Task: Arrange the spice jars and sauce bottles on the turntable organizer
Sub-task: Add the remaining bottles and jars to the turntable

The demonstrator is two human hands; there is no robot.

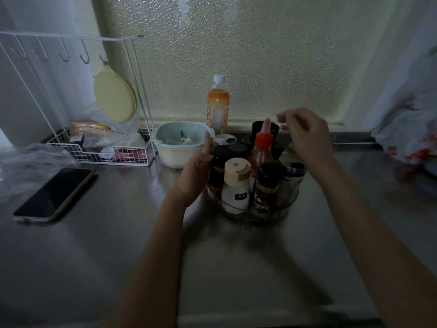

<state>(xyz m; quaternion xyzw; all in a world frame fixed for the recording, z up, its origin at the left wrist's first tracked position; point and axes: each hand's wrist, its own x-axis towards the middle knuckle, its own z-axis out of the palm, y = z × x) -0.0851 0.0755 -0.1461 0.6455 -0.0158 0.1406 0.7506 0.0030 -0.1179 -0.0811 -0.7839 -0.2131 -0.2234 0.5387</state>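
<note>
Turntable organizer (254, 215) sits near-full on the steel counter (118, 245) in the head view, jars and the red-capped sauce bottle (261, 147) packed upright, so you look to be on final adjustments. Your left hand (196, 172) cups the dark-lidded jar (218, 166) at the left edge, fingers wrapped against it; your right hand (305, 131) hovers slack and empty just right of the sauce bottle's tip. Next, probably steady or rotate gently without toppling anything.

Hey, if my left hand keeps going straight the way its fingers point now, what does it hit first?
The left hand points up and away along the turntable's left edge. Going straight on, it would probably meet the pale green bowl first; its fingertips already overlap the rim in this view, though depth is unclear.
</note>
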